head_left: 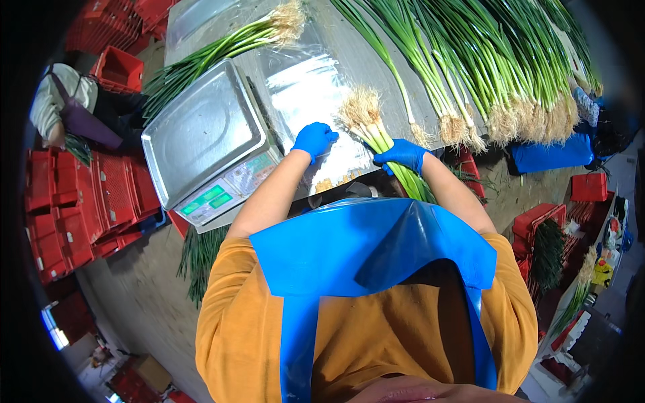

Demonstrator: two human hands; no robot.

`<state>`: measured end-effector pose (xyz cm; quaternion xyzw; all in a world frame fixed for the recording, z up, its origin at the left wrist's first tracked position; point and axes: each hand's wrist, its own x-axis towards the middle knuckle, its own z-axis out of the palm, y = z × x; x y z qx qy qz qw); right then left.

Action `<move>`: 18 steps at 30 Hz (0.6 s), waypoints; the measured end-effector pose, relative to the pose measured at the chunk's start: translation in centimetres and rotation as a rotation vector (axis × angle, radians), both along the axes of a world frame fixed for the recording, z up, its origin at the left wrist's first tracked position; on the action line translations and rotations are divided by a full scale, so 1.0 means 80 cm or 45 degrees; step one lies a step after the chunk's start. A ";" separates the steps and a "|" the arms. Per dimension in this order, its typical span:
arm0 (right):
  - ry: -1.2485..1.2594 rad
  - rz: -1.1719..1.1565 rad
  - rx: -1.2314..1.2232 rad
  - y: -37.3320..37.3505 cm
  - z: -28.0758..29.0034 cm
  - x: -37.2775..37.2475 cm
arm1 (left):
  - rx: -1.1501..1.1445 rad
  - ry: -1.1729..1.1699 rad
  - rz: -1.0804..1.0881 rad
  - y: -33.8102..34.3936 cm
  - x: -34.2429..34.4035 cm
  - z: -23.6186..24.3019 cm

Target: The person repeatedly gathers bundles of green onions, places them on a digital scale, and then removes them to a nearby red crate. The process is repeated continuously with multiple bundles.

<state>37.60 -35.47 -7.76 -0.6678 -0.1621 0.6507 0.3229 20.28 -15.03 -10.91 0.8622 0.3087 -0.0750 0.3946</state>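
My right hand (pixel 403 156), in a blue glove, is wrapped round a bunch of green onions (pixel 381 138). Their pale, bushy roots point away from me, and the green leaves hang down toward my apron. My left hand (pixel 314 141), gloved in blue too, has its fingers curled over a stack of clear, shiny plastic sheets or bags (pixel 302 87). Whether it pinches anything is hidden. Close to its left stands a weighing scale (pixel 208 134) with a bare metal pan and green displays.
More green onions (pixel 504 87) lie in piles across the table's right side. Another bunch (pixel 228 43) rests behind the scale. Stacked red crates (pixel 87 201) stand on the left, near another person (pixel 74 101) who holds green leaves. A blue container (pixel 551 156) is off the table's right edge.
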 end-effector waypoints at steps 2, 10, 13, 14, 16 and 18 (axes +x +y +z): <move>-0.020 0.007 -0.001 0.000 -0.003 -0.001 | 0.064 -0.011 -0.034 -0.002 0.001 0.002; -0.058 0.015 -0.029 -0.001 0.004 -0.005 | 0.632 -0.243 -0.539 -0.028 -0.013 -0.007; -0.077 0.007 -0.013 -0.003 0.001 -0.007 | 0.650 -0.189 -0.509 -0.033 -0.004 -0.008; -0.087 0.009 -0.007 -0.003 0.002 -0.008 | 0.662 -0.154 -0.501 -0.034 -0.002 -0.007; -0.116 0.002 -0.006 -0.003 0.007 -0.011 | 0.630 -0.198 -0.571 -0.035 -0.005 0.004; -0.147 0.010 -0.009 -0.003 0.009 -0.013 | 0.641 -0.212 -0.636 -0.037 -0.009 0.013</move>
